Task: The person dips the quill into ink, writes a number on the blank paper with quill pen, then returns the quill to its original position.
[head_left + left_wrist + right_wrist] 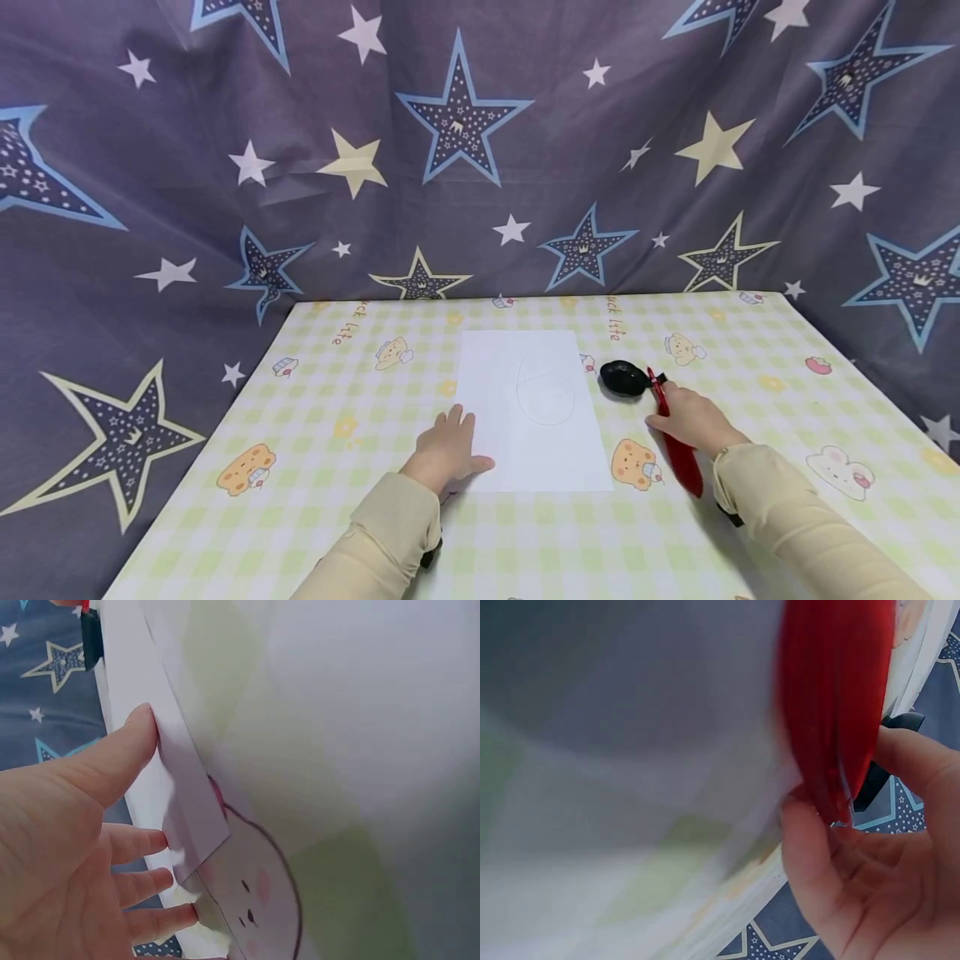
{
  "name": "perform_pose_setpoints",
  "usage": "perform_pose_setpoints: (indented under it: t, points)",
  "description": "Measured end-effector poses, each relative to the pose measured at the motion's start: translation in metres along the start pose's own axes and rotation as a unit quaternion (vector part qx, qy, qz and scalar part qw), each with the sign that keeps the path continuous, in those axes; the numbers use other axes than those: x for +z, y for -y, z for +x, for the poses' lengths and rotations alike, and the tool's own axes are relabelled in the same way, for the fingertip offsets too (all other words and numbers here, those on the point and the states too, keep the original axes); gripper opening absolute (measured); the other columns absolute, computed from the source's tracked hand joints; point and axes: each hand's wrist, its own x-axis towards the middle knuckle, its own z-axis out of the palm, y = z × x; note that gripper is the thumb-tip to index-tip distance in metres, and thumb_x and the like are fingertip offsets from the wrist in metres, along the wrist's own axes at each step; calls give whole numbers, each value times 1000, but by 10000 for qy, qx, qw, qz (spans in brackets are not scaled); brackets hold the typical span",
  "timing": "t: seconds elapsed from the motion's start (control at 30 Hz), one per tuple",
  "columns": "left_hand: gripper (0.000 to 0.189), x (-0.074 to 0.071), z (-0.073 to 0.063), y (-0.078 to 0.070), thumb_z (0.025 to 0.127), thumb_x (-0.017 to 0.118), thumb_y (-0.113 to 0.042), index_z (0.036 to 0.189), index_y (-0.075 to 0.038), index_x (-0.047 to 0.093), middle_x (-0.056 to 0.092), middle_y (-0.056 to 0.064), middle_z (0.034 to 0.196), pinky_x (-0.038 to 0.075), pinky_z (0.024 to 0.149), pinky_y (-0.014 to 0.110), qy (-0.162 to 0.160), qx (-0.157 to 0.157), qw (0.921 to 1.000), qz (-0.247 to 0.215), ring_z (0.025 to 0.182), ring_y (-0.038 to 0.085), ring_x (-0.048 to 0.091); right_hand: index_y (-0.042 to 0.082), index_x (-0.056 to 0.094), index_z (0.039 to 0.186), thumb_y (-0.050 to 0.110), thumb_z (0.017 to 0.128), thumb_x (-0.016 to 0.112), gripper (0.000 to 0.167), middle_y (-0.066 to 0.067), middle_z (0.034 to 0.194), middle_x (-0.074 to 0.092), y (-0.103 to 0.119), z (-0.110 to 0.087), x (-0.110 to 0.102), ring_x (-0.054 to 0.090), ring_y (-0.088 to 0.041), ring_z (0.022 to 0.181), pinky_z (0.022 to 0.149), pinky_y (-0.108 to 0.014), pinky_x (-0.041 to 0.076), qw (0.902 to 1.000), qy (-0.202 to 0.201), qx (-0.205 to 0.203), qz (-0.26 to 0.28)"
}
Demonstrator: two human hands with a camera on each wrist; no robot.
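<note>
A white sheet of paper [487, 367] lies on the table and bears a faint thin line drawing like a looped 6. My left hand [446, 450] rests at its left edge, fingers spread and thumb over the sheet. In the left wrist view, the thumb and fingertips meet the paper's edge [196, 832]. My right hand [693, 417] grips a long, glossy red object [681, 467], narrow at the far end and broad at the near end; its kind I cannot tell. A smooth black oval object [624, 378] with a short neck lies just left of that hand.
Under everything is a checked tablecloth [337, 517] printed with cartoon animals. A dark star-patterned curtain [555, 92] hangs behind the table and along its sides. A printed bear [633, 464] shows between the paper and the red object.
</note>
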Motion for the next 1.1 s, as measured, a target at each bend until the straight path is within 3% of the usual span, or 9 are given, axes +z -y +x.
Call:
perform_pose_setpoints:
  t: [0.07, 0.2, 0.3, 0.43, 0.6, 0.83, 1.1]
  points:
    - [76, -1, 2, 2, 82, 64, -46, 138, 0, 39, 27, 18, 144, 40, 91, 48, 41, 7, 10000, -67, 129, 37, 29, -14, 44, 107, 25, 84, 66, 50, -12, 76, 51, 2, 1, -1, 50, -21, 65, 62, -36, 45, 10000, 42, 25, 67]
    - [74, -5, 5, 7, 83, 64, -45, 137, 0, 40, 30, 19, 141, 39, 92, 48, 83, 22, 9998, -192, 126, 38, 32, -18, 39, 118, 33, 86, 64, 65, -16, 81, 53, 7, 4, -6, 52, -22, 67, 65, -38, 45, 9998, 151, 79, 88]
    - [71, -8, 7, 12, 85, 62, -45, 135, 0, 42, 32, 20, 140, 40, 91, 49, 97, 12, 9997, -222, 124, 39, 34, -21, 32, 126, 38, 88, 60, 75, -28, 97, 55, 11, 6, -13, 58, -34, 81, 74, -46, 46, 10000, 93, 26, -17]
    - [63, -14, 10, 18, 87, 59, -45, 131, 0, 47, 32, 21, 140, 39, 90, 52, 107, 3, 9996, -255, 123, 41, 34, -19, 33, 127, 41, 90, 55, 75, -38, 117, 47, 15, 10, -19, 50, -48, 103, 83, -54, 42, 9999, -125, -87, -36]
    - [62, -25, 14, 24, 89, 56, -44, 133, -1, 46, 28, 22, 143, 36, 92, 55, -61, -6, 9996, -291, 127, 43, 28, -15, 31, 132, 45, 92, 50, 74, -37, 125, 42, 20, 18, -25, 45, -49, 110, 87, -56, 39, 9994, -272, -126, 161]
    - [72, -45, 18, 25, 91, 51, -47, 143, -3, 30, 14, 21, 149, 12, 103, 59, -426, -93, 9988, -239, 135, 42, 6, -8, 27, 139, 50, 92, 46, 77, -36, 133, 34, 32, 25, -33, 34, -51, 118, 92, -63, 30, 9978, -553, -200, 307]
    - [80, -66, 28, 26, 91, 37, -60, 149, -10, 13, -3, 14, 152, -7, 102, 60, -1047, -301, 9940, -42, 135, 37, -11, -2, 21, 144, 55, 93, 39, 78, -30, 141, 24, 49, 29, -43, 17, -49, 128, 94, -70, 9, 9935, -975, -516, 275]
